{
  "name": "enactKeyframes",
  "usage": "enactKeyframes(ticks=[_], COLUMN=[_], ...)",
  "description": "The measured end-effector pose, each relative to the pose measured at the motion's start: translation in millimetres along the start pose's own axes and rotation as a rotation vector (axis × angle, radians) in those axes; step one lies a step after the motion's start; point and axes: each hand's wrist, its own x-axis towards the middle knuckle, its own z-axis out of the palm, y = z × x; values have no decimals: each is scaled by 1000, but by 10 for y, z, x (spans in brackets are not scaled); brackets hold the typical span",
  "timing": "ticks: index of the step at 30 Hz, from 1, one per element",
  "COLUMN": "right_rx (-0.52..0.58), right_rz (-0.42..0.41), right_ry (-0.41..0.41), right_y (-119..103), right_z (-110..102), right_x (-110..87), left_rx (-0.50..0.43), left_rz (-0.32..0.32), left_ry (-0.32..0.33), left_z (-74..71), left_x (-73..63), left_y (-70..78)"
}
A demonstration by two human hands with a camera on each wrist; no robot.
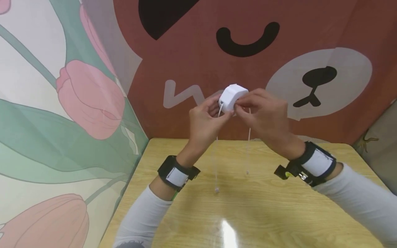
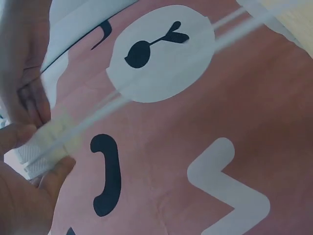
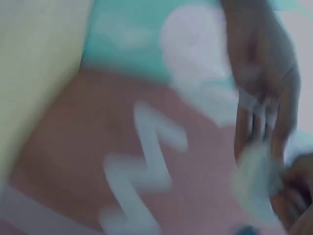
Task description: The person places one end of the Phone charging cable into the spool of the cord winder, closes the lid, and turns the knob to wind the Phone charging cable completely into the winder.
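Observation:
Up off the table, a small white plastic box (image 1: 233,93) with rounded edges is held between the two hands. The left hand (image 1: 204,122) grips its left and lower side, thumb along the near face. On the right side, fingertips of the right hand (image 1: 267,116) pinch at the box's edge. A thin white cord (image 1: 216,158) comes out of a hole at the box's left end and hangs down to a small knob (image 1: 216,190). Another cord (image 1: 248,151) dangles below the right hand. The left wrist view shows a ribbed side of the box (image 2: 38,164); the right wrist view is blurred.
A light wood-grain table (image 1: 263,206) lies below the hands, with a bright reflection near its front. Behind it stands a brown wall covering with a cartoon bear (image 1: 192,44); a tulip-patterned covering (image 1: 90,96) runs along the left side. Both wrists wear black straps (image 1: 319,163).

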Motion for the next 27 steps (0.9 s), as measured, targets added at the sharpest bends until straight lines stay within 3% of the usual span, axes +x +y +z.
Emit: enactKeyframes(ticks=[2,3,6,8,10,12,16,19,21,24,26,27], right_rx=[152,280,801,1151,1379,1432,1312,1044,767,274,49,-21], right_rz=[334,509,982,1264,1443,1475,1331,1149,894,346,4,-129], right_ry=[36,41,0,21,36,13,-13,-44,-97,-99,-68,-69], right_y=[-47,-69,-100,-102,-97,-98,-105,-114,-85,19,114,153], right_z=[39,53,59,50,36,22,28,54,84,114,113,102], right_x=[0,10,79,136,173,175,115,50,-8,-100,-154,-174], left_rx=[32,50,93,117,143,161,170,156,146,152,174,185], left_rz=[41,61,114,143,167,181,178,153,130,72,36,21], left_ry=[14,23,48,67,77,86,96,100,100,99,88,80], left_z=[19,28,43,40,32,24,11,4,3,2,2,1], left_x=[-3,-4,-9,-18,-29,-38,-43,-44,-44,-48,-52,-56], left_y=[-25,-39,-87,-115,-132,-137,-125,-119,-117,-105,-91,-82])
